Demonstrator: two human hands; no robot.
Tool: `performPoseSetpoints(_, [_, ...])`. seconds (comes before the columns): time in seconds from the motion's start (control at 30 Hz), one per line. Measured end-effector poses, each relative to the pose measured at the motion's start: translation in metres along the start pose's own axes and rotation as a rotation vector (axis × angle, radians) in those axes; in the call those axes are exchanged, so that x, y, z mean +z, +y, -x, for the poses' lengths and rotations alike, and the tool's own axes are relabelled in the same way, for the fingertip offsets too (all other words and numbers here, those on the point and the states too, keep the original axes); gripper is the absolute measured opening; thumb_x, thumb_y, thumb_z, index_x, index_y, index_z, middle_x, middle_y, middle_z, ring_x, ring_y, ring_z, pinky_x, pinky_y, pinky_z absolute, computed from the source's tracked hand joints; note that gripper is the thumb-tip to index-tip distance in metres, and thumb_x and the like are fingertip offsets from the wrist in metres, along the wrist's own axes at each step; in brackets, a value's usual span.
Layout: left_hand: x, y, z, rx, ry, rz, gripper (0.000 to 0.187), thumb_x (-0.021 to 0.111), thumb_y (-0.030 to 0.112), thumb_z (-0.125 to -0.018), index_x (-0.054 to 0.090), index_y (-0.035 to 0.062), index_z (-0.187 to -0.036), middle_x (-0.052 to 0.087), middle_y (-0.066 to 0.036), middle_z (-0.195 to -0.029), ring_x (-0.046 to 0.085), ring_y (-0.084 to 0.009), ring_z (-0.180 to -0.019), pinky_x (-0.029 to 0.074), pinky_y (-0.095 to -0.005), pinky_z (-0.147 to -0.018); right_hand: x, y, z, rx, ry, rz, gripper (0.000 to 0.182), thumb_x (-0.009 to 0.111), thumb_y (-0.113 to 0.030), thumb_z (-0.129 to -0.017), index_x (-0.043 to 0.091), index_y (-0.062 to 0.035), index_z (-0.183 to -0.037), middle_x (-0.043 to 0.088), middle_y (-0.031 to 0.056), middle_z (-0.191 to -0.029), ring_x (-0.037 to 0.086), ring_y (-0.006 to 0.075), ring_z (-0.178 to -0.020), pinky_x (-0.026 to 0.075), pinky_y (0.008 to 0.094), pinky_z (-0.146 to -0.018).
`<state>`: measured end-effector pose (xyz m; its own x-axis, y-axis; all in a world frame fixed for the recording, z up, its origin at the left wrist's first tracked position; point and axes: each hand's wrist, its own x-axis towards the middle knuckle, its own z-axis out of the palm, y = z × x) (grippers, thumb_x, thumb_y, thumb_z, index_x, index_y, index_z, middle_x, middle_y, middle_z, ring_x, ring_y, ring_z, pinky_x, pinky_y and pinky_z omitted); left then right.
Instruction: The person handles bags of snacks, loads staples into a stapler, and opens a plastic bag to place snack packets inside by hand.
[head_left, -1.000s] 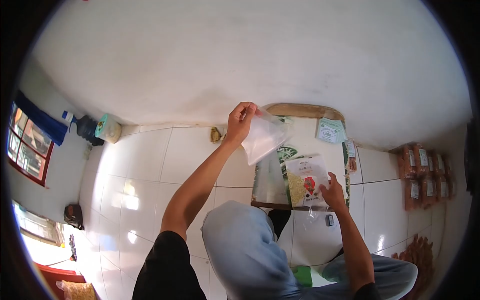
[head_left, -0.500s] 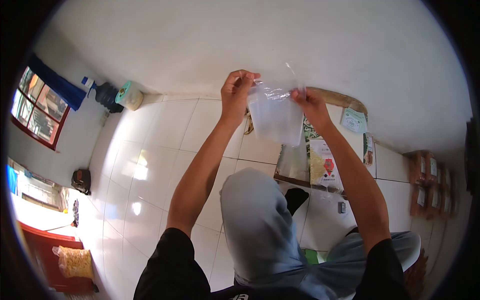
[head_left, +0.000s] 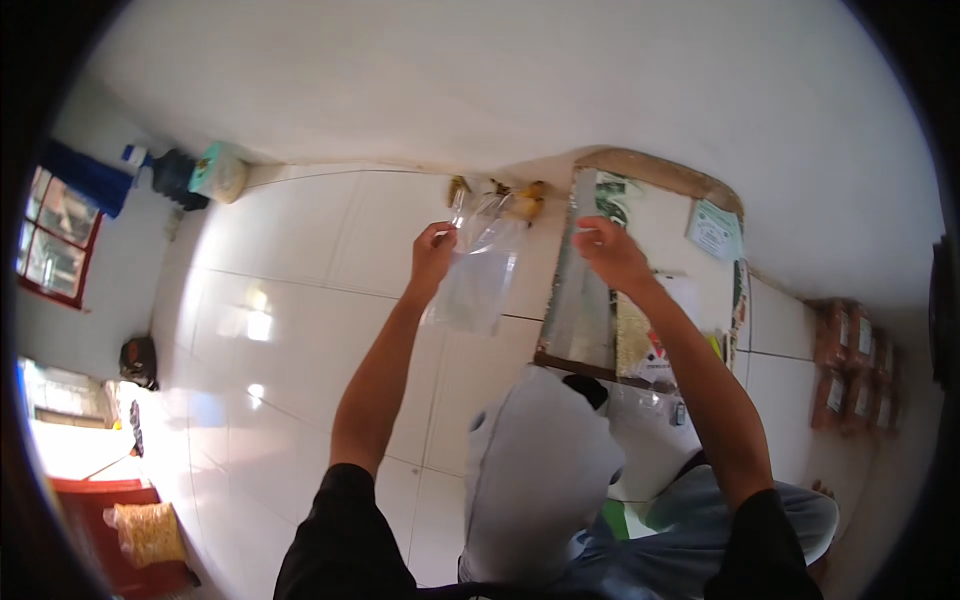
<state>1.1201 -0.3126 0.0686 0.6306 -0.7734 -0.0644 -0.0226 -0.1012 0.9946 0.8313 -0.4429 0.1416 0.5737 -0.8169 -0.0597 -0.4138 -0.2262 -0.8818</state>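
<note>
My left hand (head_left: 434, 258) pinches the upper left edge of a clear plastic bag (head_left: 478, 285), which hangs over the white tiled floor. Off to the right, my right hand (head_left: 612, 255) is apart from the bag, fingers loosely bent and a gap showing by the thumb; nothing shows in it. Beneath that hand lies a low board with a worn wooden edge (head_left: 665, 170). On the board are a printed packet (head_left: 645, 345) with a red mark and a pale green label sheet (head_left: 714, 232).
Yellowish-brown items (head_left: 524, 202) lie by the wall behind the bag. Several reddish-brown packs (head_left: 845, 365) stand at the right. A lidded tub (head_left: 218, 175) and a blue water bottle (head_left: 172, 175) are far left. A bag of yellow pieces (head_left: 147, 532) sits lower left.
My right hand has let go of the bag and moved lower, over the board. The left hand has lowered the bag and carried it left. The view has shifted slightly.
</note>
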Motion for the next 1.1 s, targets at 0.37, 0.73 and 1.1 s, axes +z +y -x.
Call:
performPoseSetpoints(0.37, [0.051,-0.154,-0.039,-0.116,-0.084,-1.014,0.042,0.054,0.034,-0.093,0.053,0.0072,-0.125,0.061,-0.015,-0.114,0.058,-0.0323,-0.103,0.046,-0.0421,-0.089,-0.105,0.057,0.222,0.969,-0.014,0.354,0.083,0.052,-0.072,-0.079,0.065,0.006,-0.104,0.065,0.0259,-0.106,0.062,0.0387,-0.105,0.047,0.0452,-0.089])
performPoseSetpoints(0.73, [0.143,-0.003,-0.004,0.776,0.175,-0.589,0.041,0.064,0.021,-0.086,0.051,0.004,-0.121,0.055,-0.016,-0.122,0.049,-0.035,-0.116,0.039,-0.0447,-0.097,-0.035,0.108,0.241,0.668,0.511,-0.608,0.041,0.064,-0.026,-0.088,0.047,-0.0021,-0.116,0.059,0.0062,-0.086,0.058,0.0139,-0.066,0.053,0.0317,-0.059])
performPoseSetpoints(1.1, [0.206,0.107,0.023,0.478,-0.97,-1.25,0.076,0.068,0.038,-0.079,0.036,0.0063,-0.14,0.052,-0.024,-0.127,0.052,-0.0351,-0.118,0.043,-0.0419,-0.098,-0.111,0.065,0.075,0.43,0.226,-0.857,0.01,0.058,-0.013,-0.087,0.052,-0.0059,-0.085,0.048,0.0043,-0.074,0.061,0.0217,-0.066,0.055,0.0352,-0.059])
